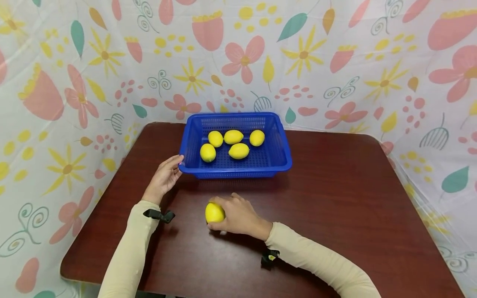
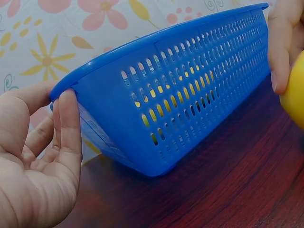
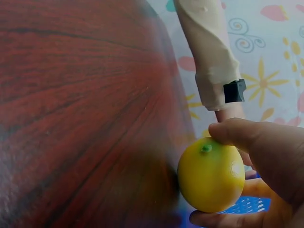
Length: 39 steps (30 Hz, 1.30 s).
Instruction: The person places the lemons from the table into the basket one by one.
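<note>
A yellow lemon (image 1: 215,212) is held between the thumb and fingers of my right hand (image 1: 238,215), in front of the basket. In the right wrist view the lemon (image 3: 211,175) shows a small green stem end. My left hand (image 1: 164,178) grips the near left corner of a blue plastic basket (image 1: 238,170). Seen from the left wrist, the thumb and fingers of the left hand (image 2: 38,166) pinch the rim of the basket (image 2: 156,38). Several lemons (image 1: 239,151) lie inside the basket, partly visible through its slotted wall.
The basket stands toward the back of a dark reddish-brown wooden table (image 1: 335,198). A white cloth with a floral print (image 1: 316,95) hangs behind the table and along its sides. Dark bands (image 1: 159,215) circle both sleeved wrists.
</note>
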{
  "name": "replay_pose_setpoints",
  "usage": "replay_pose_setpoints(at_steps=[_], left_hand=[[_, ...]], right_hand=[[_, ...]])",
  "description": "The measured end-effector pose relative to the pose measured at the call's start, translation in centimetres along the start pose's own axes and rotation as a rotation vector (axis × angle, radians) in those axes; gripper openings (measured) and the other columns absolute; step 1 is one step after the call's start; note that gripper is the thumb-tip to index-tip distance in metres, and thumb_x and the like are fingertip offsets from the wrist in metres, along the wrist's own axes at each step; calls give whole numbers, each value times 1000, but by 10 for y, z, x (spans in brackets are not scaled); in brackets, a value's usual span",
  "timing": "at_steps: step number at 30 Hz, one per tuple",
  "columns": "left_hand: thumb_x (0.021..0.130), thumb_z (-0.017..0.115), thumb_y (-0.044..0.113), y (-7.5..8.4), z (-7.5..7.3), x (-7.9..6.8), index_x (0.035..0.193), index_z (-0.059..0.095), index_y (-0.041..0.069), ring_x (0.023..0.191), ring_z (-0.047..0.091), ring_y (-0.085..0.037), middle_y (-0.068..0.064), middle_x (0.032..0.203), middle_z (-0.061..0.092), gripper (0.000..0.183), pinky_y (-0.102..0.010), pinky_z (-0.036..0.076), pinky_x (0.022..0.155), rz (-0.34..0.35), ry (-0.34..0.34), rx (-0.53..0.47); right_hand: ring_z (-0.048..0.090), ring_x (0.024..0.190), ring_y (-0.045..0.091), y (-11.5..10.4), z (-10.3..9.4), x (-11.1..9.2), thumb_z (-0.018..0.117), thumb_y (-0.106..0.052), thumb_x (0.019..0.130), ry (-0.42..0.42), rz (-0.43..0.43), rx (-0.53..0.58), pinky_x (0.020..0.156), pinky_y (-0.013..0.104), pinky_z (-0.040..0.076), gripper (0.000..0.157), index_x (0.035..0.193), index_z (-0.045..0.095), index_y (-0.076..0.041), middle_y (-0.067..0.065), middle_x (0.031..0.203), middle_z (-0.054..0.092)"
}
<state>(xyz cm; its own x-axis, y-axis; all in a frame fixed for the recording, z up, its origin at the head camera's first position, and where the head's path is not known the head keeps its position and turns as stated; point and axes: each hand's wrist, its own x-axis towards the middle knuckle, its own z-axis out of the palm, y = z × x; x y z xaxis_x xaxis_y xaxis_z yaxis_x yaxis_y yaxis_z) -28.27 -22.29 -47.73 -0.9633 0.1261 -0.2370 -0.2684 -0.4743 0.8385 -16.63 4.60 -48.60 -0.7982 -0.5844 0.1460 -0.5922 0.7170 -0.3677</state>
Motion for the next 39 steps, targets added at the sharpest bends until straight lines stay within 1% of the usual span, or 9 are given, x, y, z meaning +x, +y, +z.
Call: replay_pose_setpoints(at_steps=[3,9,13,19,25,28,31,35,39], left_hand=[[105,60,12,1,-1,-1,93,69,14,68,61,-6,2,77,65,15,-15,52,61,1,3,-4],[105,59,11,1,-2,-2,92,69,14,67,61,-6,3,76,65,17,-15,51,60,1,10,-17],[105,59,12,1,-2,-2,92,69,14,67,62,-6,3,76,65,17,-15,51,60,5,11,-18],[104,61,13,1,-3,0,96,68,13,69,62,-7,2,78,65,11,-15,52,62,8,0,-13],[103,62,12,2,-1,1,94,68,12,68,62,-7,1,77,65,11,-15,53,61,17,-10,-21],[104,61,11,2,-1,2,94,68,12,67,62,-6,2,76,65,13,-15,52,61,18,-13,-27],[104,60,10,1,0,2,96,68,11,67,61,-6,2,76,65,12,-14,52,60,12,-10,-32],[104,60,10,1,0,1,96,69,11,67,62,-6,2,76,65,12,-15,52,60,10,2,-32],[105,59,10,1,-1,1,93,70,13,67,62,-6,2,77,65,16,-14,52,61,4,1,-35]], right_hand=[[65,90,20,0,-1,1,81,-61,78,4,-9,19,78,37,55,64,129,64,-27,-6,102,75],[61,89,17,-3,-5,3,81,-59,79,5,-30,51,70,30,50,63,131,64,-27,-7,106,75],[57,86,18,-5,-15,3,80,-59,80,-16,-44,86,63,26,46,66,134,64,-26,-6,105,74],[55,87,17,-8,-44,8,77,-60,82,-71,-61,131,66,28,47,67,139,61,-28,-10,96,71],[58,87,16,-5,-70,18,78,-60,82,-86,-113,161,73,30,47,67,138,63,-29,-13,110,71],[62,93,12,-1,-85,24,80,-57,81,-89,-140,176,78,29,49,65,137,63,-29,-13,121,70],[61,98,10,4,-100,30,82,-53,81,-98,-152,178,80,29,51,65,138,63,-30,-12,129,68],[60,94,11,14,-118,41,83,-50,81,-109,-162,170,76,30,52,64,138,63,-28,-10,125,69],[61,95,12,27,-135,53,83,-48,83,-139,-170,172,78,31,53,64,139,62,-26,-8,124,69]])
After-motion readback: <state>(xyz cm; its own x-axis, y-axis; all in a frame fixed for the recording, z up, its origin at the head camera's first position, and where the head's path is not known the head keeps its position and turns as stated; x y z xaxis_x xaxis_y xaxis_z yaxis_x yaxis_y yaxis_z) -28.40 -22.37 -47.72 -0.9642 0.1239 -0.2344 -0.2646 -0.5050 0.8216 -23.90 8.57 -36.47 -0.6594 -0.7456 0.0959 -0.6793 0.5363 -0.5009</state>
